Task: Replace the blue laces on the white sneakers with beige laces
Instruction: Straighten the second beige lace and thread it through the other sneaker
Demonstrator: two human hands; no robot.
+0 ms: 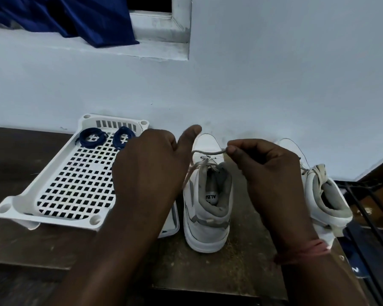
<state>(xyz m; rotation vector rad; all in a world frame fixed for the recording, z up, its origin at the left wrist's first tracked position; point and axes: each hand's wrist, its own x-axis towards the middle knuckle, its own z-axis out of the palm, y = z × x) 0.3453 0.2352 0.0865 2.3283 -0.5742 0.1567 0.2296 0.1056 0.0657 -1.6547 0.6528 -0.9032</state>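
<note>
Two white sneakers stand on the dark table, heels toward me: the left sneaker (206, 208) in the middle, the right sneaker (325, 202) near the table's right edge. Both carry beige laces. My right hand (265, 171) pinches a beige lace (208, 152) above the left sneaker's tongue. The lace runs leftward toward my left hand (150, 164), whose fingers are curled with the thumb raised; whether it holds the lace is hidden. Two coiled blue laces (91, 138) (123, 138) lie at the far end of a white perforated tray (53, 208).
The tray sits left of the sneakers, against a pale wall. A black metal rack (363, 208) stands off the table's right edge. A blue cloth (75, 16) hangs from a window ledge at upper left.
</note>
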